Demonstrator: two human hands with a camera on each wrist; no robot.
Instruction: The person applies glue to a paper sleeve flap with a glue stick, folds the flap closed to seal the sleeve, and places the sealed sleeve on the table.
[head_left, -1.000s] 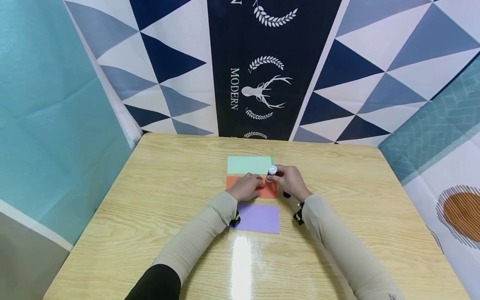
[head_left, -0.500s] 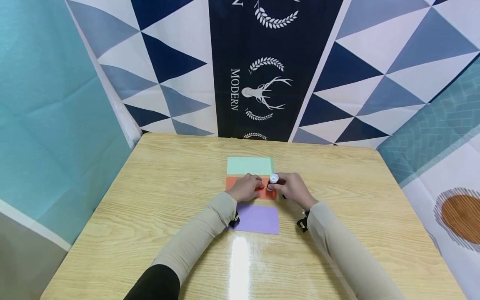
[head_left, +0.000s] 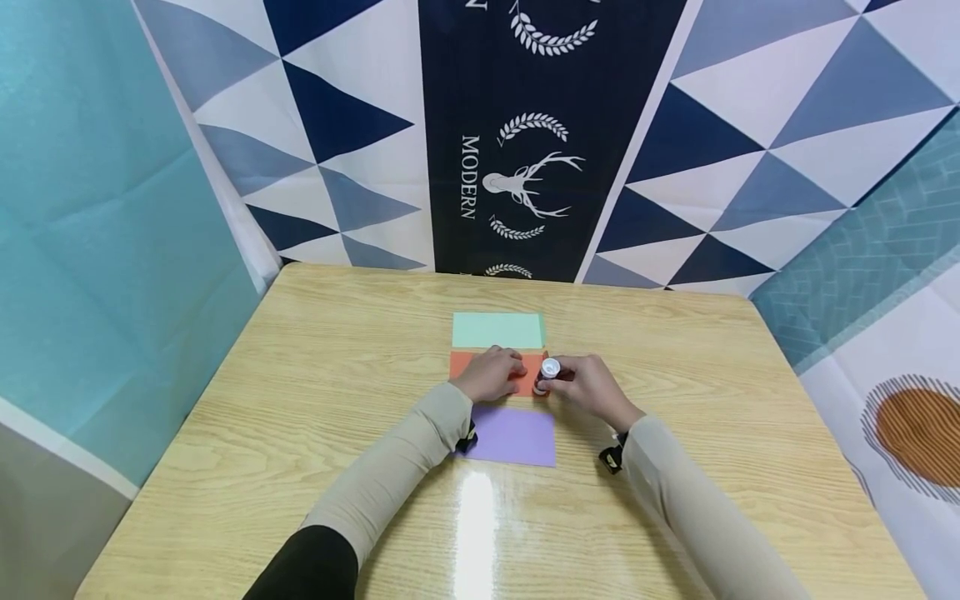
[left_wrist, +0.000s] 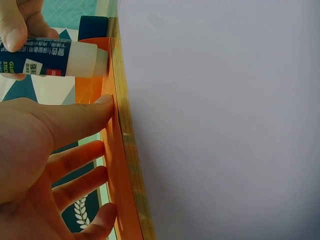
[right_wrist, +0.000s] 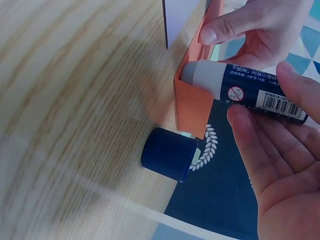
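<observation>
My right hand (head_left: 592, 387) pinches a dark blue glue stick (right_wrist: 250, 90) between thumb and fingers, its white end uppermost in the head view. The glue tip meets the orange paper (right_wrist: 192, 107) near its right edge, where a folded flap stands up. My left hand (head_left: 491, 374) rests on the same orange paper (left_wrist: 120, 190), thumb and fingers extended, fingertips pressing it to the table. On the wood beside the flap lies the blue cap (right_wrist: 169, 154), which the right hand hides in the head view.
A purple paper (head_left: 516, 437) lies nearer to me than the orange one. Beyond is a light green paper (head_left: 498, 330) with a fold at its right edge. All lie on a wooden table (head_left: 337, 333) backed by a patterned cloth (head_left: 517, 183).
My right hand has brought the glue stick toward me along the orange paper's right edge. The left hand keeps its place on the paper.
</observation>
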